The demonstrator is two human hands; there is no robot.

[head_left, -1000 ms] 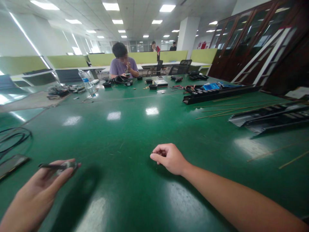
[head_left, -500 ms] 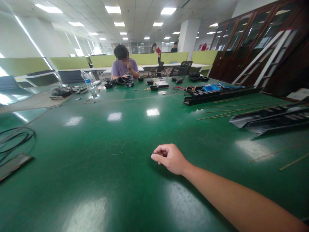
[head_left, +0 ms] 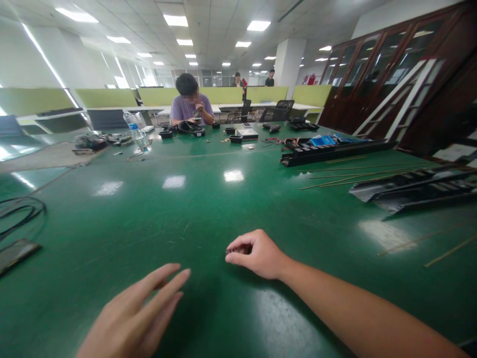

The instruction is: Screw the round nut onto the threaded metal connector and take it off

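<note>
Low over the green table (head_left: 208,209), my right hand (head_left: 259,254) is closed, thumb and fingers pinched around a small dark object (head_left: 231,251). Only a dark, ridged edge of it shows at the fingertips, so I cannot make out its kind. My left hand (head_left: 139,311) is at the bottom left, its fingers stretched out and somewhat apart, slightly blurred. Nothing shows in the left hand, and a gap of bare table lies between the two hands.
Black metal channels (head_left: 417,191) and thin brass-coloured rods (head_left: 335,184) lie at the right. Coiled black cable (head_left: 22,211) and a flat dark panel (head_left: 18,253) lie at the left. A person (head_left: 192,102) sits across, behind a water bottle (head_left: 133,127) and black parts.
My left hand has come into view from the bottom left. The right hand has shifted slightly left and down, and more of the dark object shows at its fingertips.
</note>
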